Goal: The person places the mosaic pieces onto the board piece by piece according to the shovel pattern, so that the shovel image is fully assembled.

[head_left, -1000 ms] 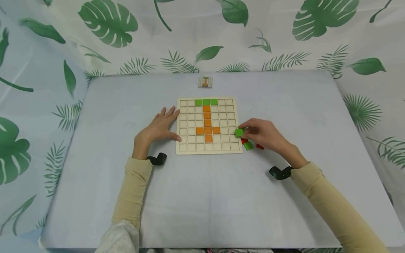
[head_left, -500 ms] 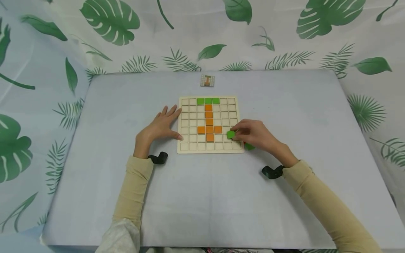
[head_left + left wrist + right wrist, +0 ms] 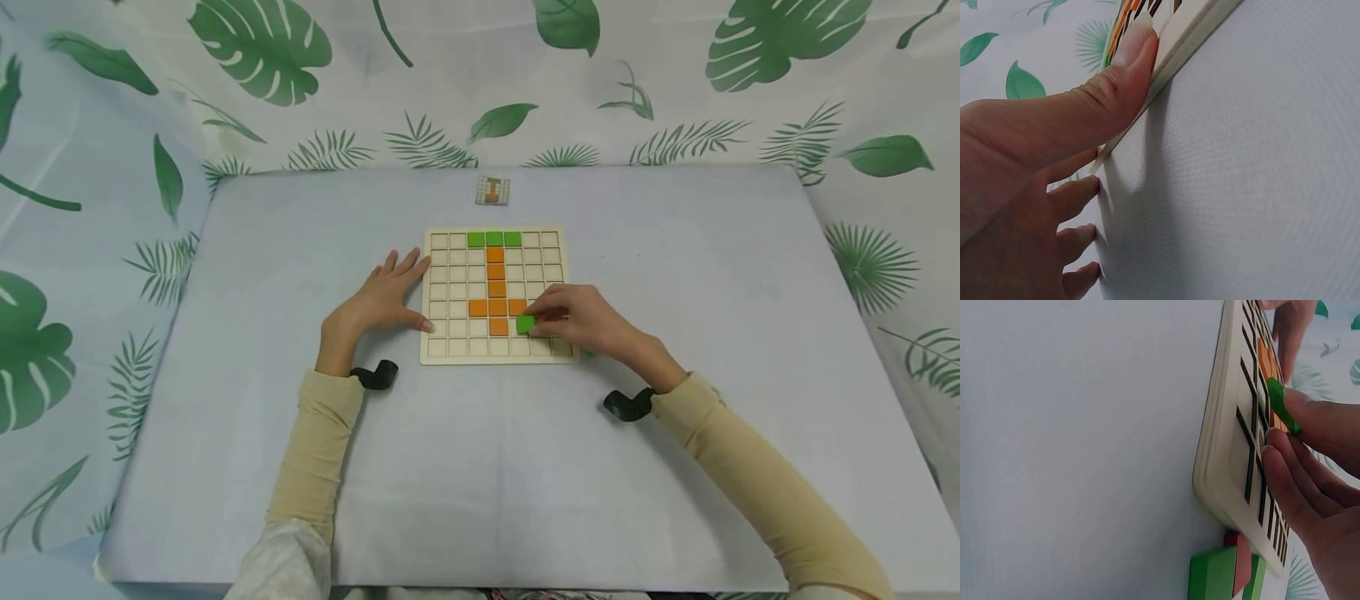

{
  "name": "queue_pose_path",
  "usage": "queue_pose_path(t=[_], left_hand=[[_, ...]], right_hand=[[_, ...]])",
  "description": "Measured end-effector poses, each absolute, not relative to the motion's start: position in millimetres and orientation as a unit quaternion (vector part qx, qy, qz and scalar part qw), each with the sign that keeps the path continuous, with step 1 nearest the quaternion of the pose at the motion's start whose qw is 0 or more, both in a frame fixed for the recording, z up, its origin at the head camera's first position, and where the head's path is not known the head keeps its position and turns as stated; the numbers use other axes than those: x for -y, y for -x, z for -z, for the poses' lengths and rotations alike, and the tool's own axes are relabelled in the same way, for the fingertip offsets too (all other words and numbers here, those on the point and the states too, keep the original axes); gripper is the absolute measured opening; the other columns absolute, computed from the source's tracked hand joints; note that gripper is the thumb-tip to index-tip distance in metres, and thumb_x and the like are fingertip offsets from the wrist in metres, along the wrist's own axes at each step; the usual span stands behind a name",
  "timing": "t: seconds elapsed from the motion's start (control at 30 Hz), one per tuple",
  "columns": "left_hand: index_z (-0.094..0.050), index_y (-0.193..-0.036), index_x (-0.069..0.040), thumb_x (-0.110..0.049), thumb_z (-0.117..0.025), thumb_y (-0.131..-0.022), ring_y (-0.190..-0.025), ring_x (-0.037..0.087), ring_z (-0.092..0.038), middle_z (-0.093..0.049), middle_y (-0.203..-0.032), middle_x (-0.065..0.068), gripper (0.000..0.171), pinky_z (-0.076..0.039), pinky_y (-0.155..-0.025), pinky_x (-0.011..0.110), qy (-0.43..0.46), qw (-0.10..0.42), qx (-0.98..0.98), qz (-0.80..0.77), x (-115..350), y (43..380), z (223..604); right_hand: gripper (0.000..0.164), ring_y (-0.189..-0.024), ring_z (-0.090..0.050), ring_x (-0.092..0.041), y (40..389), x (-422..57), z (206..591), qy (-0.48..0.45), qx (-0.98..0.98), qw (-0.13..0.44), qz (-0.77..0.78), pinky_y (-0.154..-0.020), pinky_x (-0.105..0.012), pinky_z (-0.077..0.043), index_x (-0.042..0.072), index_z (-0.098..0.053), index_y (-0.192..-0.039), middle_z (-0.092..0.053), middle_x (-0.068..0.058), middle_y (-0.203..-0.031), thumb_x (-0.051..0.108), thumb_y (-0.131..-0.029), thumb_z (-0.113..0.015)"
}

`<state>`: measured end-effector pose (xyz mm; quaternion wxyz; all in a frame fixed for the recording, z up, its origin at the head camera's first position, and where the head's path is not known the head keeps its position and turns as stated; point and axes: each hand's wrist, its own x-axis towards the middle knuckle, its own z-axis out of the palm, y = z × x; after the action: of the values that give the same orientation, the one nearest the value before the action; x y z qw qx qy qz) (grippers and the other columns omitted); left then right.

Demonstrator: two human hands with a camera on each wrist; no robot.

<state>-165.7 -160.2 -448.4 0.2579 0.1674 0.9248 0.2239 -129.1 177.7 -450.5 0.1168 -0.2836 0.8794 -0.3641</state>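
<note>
A pale wooden grid board (image 3: 450,355) lies in the middle of the table. Three green tiles (image 3: 494,239) sit in its far row, and several orange tiles (image 3: 497,288) run down from them, with one to each side low in the column. Between thumb and fingers my right hand (image 3: 581,317) pinches a loose green tile (image 3: 525,324), close over the cell right of the lowest orange tile. My left hand (image 3: 378,298) rests at the board's left edge, fingers spread, thumb (image 3: 1138,47) on the rim.
Beside the board's near right corner lie green blocks (image 3: 1213,575) and a red block (image 3: 1242,562), mostly hidden by my right hand in the head view. A small patterned card (image 3: 492,191) lies beyond the board. Leaf-print cloth (image 3: 502,83) hangs behind the table.
My right hand has carried the green tile leftward from the board's right edge to beside the lowest orange tile. The left hand has stayed at the board's left edge.
</note>
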Motion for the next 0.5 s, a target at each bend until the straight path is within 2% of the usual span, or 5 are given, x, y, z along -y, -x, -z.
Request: queue_pose_path(t=[0.1, 0.37, 0.5], left_hand=[[-0.010, -0.167, -0.012, -0.039, -0.084, -0.085, -0.159, 0.036, 0.014, 0.003, -0.174, 0.010, 0.113, 0.004, -0.130, 0.054, -0.166, 0.255, -0.926, -0.223, 159.9, 166.5, 447.9], [-0.011, -0.167, -0.012, -0.039, -0.084, -0.085, -0.159, 0.037, 0.013, 0.002, -0.174, 0.010, 0.113, 0.004, -0.130, 0.055, -0.171, 0.255, -0.925, -0.225, 159.8, 166.5, 449.4], [-0.010, -0.167, -0.012, -0.039, -0.084, -0.085, -0.159, 0.037, 0.014, 0.002, -0.174, 0.011, 0.114, 0.003, -0.130, 0.055, -0.171, 0.255, -0.925, -0.223, 160.5, 165.5, 449.1]], right_hand=[[0.026, -0.089, -0.070, -0.022, 130.4, -172.2, 450.4, 0.295, -0.878, 0.110, 0.361, -0.082, -0.040, -0.062, -0.001, -0.079, -0.109, -0.076, -0.012, -0.103, 0.006, -0.085, -0.084], [0.025, -0.078, -0.066, -0.017, 129.7, -162.1, 452.9, 0.308, -0.891, 0.091, 0.323, -0.069, -0.027, -0.056, -0.001, -0.079, -0.105, -0.074, -0.010, -0.094, 0.005, -0.082, -0.085], [0.024, -0.077, -0.066, -0.017, 129.1, -158.2, 451.2, 0.317, -0.892, 0.082, 0.310, -0.067, -0.028, -0.056, -0.002, -0.079, -0.103, -0.074, -0.012, -0.095, 0.003, -0.081, -0.086]])
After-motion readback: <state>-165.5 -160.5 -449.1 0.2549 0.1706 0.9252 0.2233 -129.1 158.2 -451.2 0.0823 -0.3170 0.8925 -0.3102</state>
